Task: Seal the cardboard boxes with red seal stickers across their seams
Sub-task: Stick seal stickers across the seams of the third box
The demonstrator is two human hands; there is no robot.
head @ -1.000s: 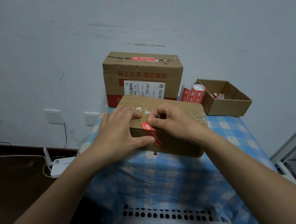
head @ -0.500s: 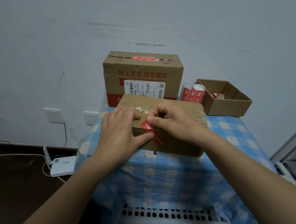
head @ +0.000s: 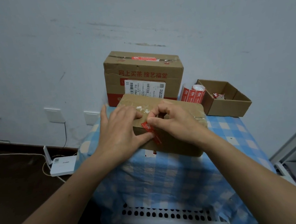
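Clearly mid-seal, with risks running left to right. Left hand (head: pixel 122 130) flat on the near box (head: pixel 175 141), fingers spread, gripping nothing, thumb tip touching the left edge of the red sticker (head: pixel 151 132); a slip there could likely drag the strip askew or lift that edge. Sticker folded over the near top edge, upper part on the lid, lower tail hanging down the front face, seemingly not yet fully pressed; a crease or trapped bubble at the bend looks possible if pressure comes unevenly. Right hand (head: pixel 177 121) curled, thumb and forefinger closed on the sticker's top end, pinning it to the lid; too hard a pull might tear the strip or shift it off the seam. Seam itself hidden under the hands, so alignment cannot be told.

Sticker between the two hands, just under the right fingertips, touching the left thumb. Far behind, a bigger box (head: pixel 143 76) already sealed on top; far right, spare stickers (head: pixel 192 94) beside an open carton (head: pixel 227 102).
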